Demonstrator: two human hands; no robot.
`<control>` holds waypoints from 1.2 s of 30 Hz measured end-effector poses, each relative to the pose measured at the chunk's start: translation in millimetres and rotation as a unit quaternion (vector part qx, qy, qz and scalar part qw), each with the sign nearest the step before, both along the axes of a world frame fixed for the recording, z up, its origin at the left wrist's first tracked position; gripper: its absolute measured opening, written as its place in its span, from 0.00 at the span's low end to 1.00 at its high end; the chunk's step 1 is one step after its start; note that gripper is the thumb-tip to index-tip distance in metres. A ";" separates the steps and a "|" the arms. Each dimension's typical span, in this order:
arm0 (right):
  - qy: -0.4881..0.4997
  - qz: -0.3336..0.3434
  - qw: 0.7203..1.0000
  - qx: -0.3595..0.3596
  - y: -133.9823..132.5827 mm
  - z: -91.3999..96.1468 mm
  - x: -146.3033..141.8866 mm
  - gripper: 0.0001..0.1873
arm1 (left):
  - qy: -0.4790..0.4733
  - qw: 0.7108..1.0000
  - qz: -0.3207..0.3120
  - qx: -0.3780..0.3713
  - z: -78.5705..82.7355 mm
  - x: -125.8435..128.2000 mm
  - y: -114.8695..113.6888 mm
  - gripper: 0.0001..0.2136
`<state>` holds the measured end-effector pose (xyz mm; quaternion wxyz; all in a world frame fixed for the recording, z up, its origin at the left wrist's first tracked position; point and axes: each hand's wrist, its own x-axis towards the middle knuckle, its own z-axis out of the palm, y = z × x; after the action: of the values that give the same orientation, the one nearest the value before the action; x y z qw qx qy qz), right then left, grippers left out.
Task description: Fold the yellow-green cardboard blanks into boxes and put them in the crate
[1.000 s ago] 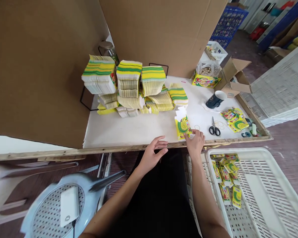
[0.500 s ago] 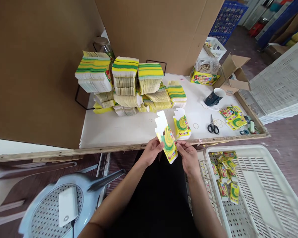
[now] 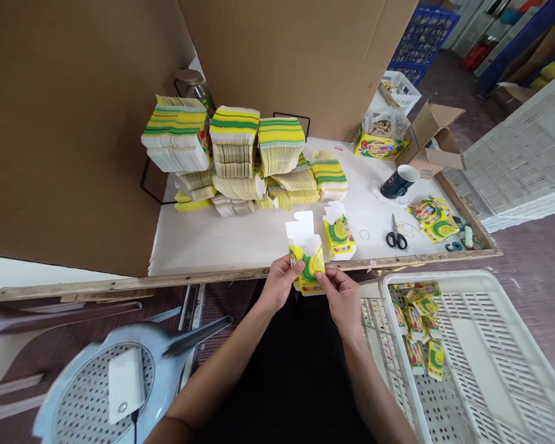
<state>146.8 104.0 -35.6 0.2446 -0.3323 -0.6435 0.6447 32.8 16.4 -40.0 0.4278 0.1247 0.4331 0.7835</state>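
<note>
Here, both hands are at the near edge of the table (image 3: 203, 279). The left hand (image 3: 280, 285) pinches the left side of a small box (image 3: 309, 266) printed in yellow and green, fingers closed on it. The right hand (image 3: 343, 299) holds the same box from the right and from below, thumb on the printed face, fingers likewise closed on it. The box is in the air just over the table's wooden edge, roughly upright, its top end open and its white flaps standing up.

A second box (image 3: 340, 237) of the same print sits on the table just behind and to the right, apart from the held one, flaps also open. Farther back are stacks of flat cartons (image 3: 235, 151), piled in several rows against a cardboard wall (image 3: 74, 123).

To the right on the table are a rubber band (image 3: 364, 234), scissors (image 3: 396, 238), a dark mug (image 3: 399, 181) and a loose heap of boxes (image 3: 432, 219). Below the table, at the person's right, is a white basket (image 3: 499, 357); a few finished boxes (image 3: 419, 327) lie in its near-left part. At lower left is a perforated stool (image 3: 74, 401) with a flat white device (image 3: 126, 383) on its seat.
</note>
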 end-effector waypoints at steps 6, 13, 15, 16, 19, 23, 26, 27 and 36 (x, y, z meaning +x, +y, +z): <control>-0.010 -0.038 0.997 0.071 -1.9 3.5 -0.8 0.14 | 0.085 0.993 0.069 -0.047 0.3 4.7 -2.0 0.29; 0.025 0.066 0.984 0.161 25.5 21.8 -0.1 0.22 | 0.172 0.984 0.003 -0.038 13.9 6.8 -13.0 0.32; 0.033 0.094 0.982 0.159 32.2 26.6 1.1 0.22 | 0.169 0.985 -0.027 -0.021 16.5 4.9 -14.2 0.31; 0.032 0.107 0.981 0.156 34.9 28.6 2.1 0.22 | 0.166 0.985 -0.041 -0.015 17.1 3.6 -14.8 0.30; 0.017 0.152 0.977 0.151 41.7 33.1 5.9 0.22 | 0.154 0.985 -0.078 -0.014 15.8 0.3 -16.5 0.26; 0.000 0.191 0.968 0.160 49.4 34.9 8.4 0.11 | 0.142 0.984 -0.102 -0.034 10.5 2.0 -16.5 0.24; 0.006 0.165 0.966 0.199 51.9 30.8 7.0 0.11 | 0.148 0.982 -0.109 -0.045 9.2 6.6 -14.2 0.26; 0.014 0.142 0.969 0.201 51.9 28.5 6.3 0.11 | 0.146 0.982 -0.110 -0.047 9.6 7.9 -13.3 0.29; 0.023 0.117 0.966 0.229 51.4 33.1 13.3 0.17 | 0.173 0.979 -0.093 -0.060 8.3 4.3 -10.7 0.26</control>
<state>160.2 155.3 -2.6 0.2517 -0.1752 -0.8027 0.5116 37.1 5.7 -31.7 0.4242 0.2721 0.5331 0.6796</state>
